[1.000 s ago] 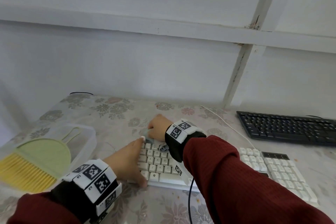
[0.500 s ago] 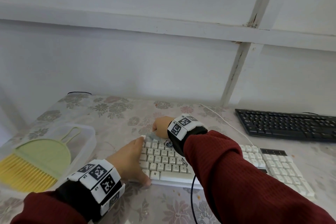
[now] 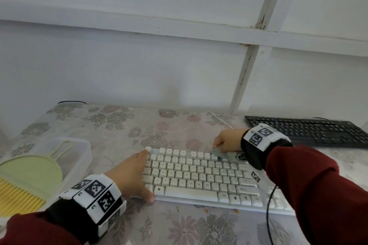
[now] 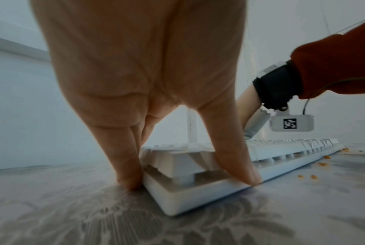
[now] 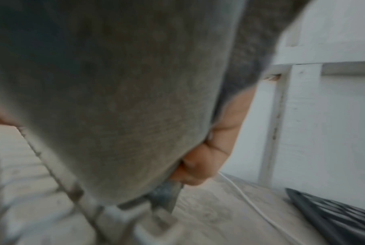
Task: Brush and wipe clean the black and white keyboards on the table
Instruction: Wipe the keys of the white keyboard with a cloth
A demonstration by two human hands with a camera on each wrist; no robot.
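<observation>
The white keyboard [image 3: 199,175] lies across the front of the flowered table [image 3: 119,125]. My left hand [image 3: 135,173] holds its left end, thumb on the front edge and fingers on the side, as the left wrist view shows on the keyboard's corner [image 4: 177,190]. My right hand [image 3: 227,141] grips a grey cloth [image 3: 218,152] and presses it on the top key row, right of the middle. In the right wrist view the grey cloth [image 5: 114,99] fills most of the picture. The black keyboard [image 3: 310,131] lies at the back right.
A clear plastic tub [image 3: 75,151] at the left holds a green dustpan [image 3: 29,171] and a yellow brush [image 3: 18,197]. Orange crumbs [image 3: 207,210] lie in front of the white keyboard. A white cable [image 3: 219,119] runs to the back wall.
My right hand has slid the cloth to the right along the top key row, from the left part to right of the middle. The left hand has stayed on the keyboard's left end.
</observation>
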